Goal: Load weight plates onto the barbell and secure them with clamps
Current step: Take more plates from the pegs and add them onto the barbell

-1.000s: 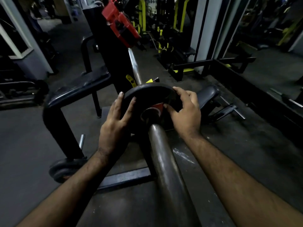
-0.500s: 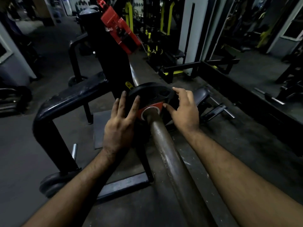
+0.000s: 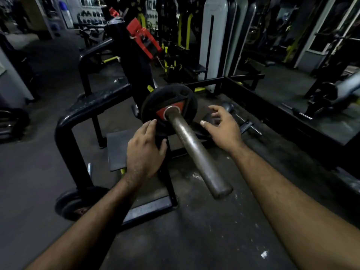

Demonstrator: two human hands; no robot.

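Observation:
A black weight plate [image 3: 171, 98] with a red hub sits far up the steel barbell sleeve [image 3: 196, 154], which points toward me with its end bare. My left hand [image 3: 145, 151] is just below and left of the plate, fingers spread, fingertips at or near its lower rim. My right hand [image 3: 224, 126] hovers open to the right of the sleeve, clear of the plate. No clamp is visible on the sleeve.
A black bench frame [image 3: 76, 117] stands to the left, with another black plate [image 3: 76, 203] on a peg near the floor. A red bracket [image 3: 144, 40] sits on the upright behind. Machines and a low black rail [image 3: 253, 94] fill the right.
The plate has slid further up the sleeve. Both hands came off it: the right moved away to the right, the left dropped below its rim. The view pulled back, showing the sleeve's end.

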